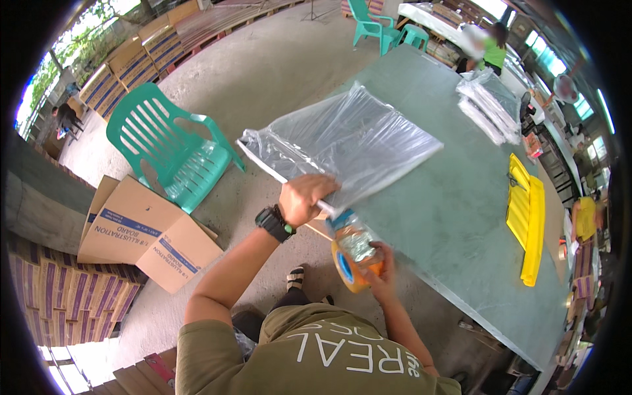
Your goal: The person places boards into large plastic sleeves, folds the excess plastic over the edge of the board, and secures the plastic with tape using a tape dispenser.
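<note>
A clear plastic-wrapped flat pack (pixel 355 141) lies across the left edge of the grey-green table, its near-left side jutting past the edge. My left hand (pixel 306 197), with a dark watch on the wrist, is closed on the pack's near edge. In my right hand (pixel 380 270) is a tape dispenser (pixel 359 242) with an orange body and a roll of tape. The dispenser's blue front end sits close to the pack's near corner. Whether the tape touches the plastic I cannot tell.
The grey-green table (pixel 434 224) bears yellow folded sheets (pixel 525 217) and more clear-wrapped packs (pixel 488 108) on its far right. A green plastic chair (pixel 178 148) and an opened cardboard box (pixel 141 227) stand at my left. A person in green (pixel 495 51) is at the far end.
</note>
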`<act>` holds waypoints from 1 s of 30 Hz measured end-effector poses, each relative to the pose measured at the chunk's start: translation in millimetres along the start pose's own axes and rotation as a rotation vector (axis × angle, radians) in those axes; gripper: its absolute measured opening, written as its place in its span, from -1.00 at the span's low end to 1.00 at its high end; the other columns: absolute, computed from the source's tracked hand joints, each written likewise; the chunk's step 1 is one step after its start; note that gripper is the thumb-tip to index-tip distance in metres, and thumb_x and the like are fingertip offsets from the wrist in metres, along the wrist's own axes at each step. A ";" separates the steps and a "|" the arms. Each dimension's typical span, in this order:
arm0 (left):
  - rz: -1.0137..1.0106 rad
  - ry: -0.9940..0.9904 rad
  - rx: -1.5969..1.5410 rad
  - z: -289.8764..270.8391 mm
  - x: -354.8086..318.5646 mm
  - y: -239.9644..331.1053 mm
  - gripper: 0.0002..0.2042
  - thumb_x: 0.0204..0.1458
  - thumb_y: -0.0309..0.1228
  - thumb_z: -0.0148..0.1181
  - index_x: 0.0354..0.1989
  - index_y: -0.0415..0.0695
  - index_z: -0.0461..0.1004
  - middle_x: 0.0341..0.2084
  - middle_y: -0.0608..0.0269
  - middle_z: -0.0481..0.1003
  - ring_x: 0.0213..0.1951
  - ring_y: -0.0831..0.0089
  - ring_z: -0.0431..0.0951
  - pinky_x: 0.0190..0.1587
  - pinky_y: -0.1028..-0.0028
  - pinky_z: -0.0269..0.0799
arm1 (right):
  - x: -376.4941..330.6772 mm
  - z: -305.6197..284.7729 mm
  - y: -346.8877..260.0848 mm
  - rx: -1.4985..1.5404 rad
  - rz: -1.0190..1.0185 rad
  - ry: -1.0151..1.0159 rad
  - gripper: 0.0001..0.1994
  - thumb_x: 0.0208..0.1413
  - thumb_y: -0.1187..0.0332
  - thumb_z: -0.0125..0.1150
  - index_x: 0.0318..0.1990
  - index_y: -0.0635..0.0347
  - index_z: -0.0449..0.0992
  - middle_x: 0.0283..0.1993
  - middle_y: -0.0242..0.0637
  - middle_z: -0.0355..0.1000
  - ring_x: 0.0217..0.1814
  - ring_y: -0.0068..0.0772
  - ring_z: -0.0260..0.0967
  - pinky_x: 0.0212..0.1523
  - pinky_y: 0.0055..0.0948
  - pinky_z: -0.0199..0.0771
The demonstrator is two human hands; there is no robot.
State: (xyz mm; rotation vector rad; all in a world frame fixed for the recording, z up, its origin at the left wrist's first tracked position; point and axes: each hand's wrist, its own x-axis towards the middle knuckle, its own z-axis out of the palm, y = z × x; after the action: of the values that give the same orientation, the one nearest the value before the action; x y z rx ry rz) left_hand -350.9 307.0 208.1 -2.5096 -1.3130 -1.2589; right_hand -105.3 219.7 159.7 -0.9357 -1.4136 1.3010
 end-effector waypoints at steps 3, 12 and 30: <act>-0.173 0.254 -0.243 -18.5 64.5 26.3 -0.70 -0.41 -0.59 0.16 -0.36 -0.13 0.46 -0.47 0.14 0.49 -0.43 0.28 0.52 -0.42 0.46 0.44 | 27.8 -14.6 -68.8 0.222 -0.013 -0.011 -0.45 -0.19 0.37 0.20 0.01 0.19 0.14 -0.07 -0.29 0.18 -0.03 -0.45 0.16 -0.05 -0.49 0.18; -0.843 0.702 -1.078 -90.8 127.2 -34.6 -0.74 -0.19 -0.43 0.24 -0.36 -0.35 0.41 -0.49 0.23 0.45 -0.50 0.47 0.43 -0.43 0.50 0.32 | 147.5 22.0 -219.0 -0.011 -0.297 -0.235 -0.56 -0.14 0.32 0.22 -0.07 0.21 0.26 -0.21 -0.31 0.32 -0.17 -0.55 0.25 -0.17 -0.55 0.26; -1.379 0.423 -0.066 65.4 13.9 -267.9 -0.54 -0.34 -0.33 0.30 -0.22 -0.21 0.34 -0.33 -0.03 0.41 -0.30 0.05 0.40 -0.22 0.30 0.32 | 301.3 118.8 -0.5 0.051 0.257 -0.112 -0.53 -0.13 0.21 0.21 -0.10 0.29 0.28 -0.26 -0.20 0.36 -0.27 -0.48 0.30 -0.29 -0.54 0.32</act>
State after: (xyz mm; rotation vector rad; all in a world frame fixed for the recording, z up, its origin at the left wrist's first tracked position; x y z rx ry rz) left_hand -493.0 512.7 90.7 -0.9361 -2.9001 -1.7404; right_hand -293.0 479.0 209.0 -1.0493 -1.3700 1.5945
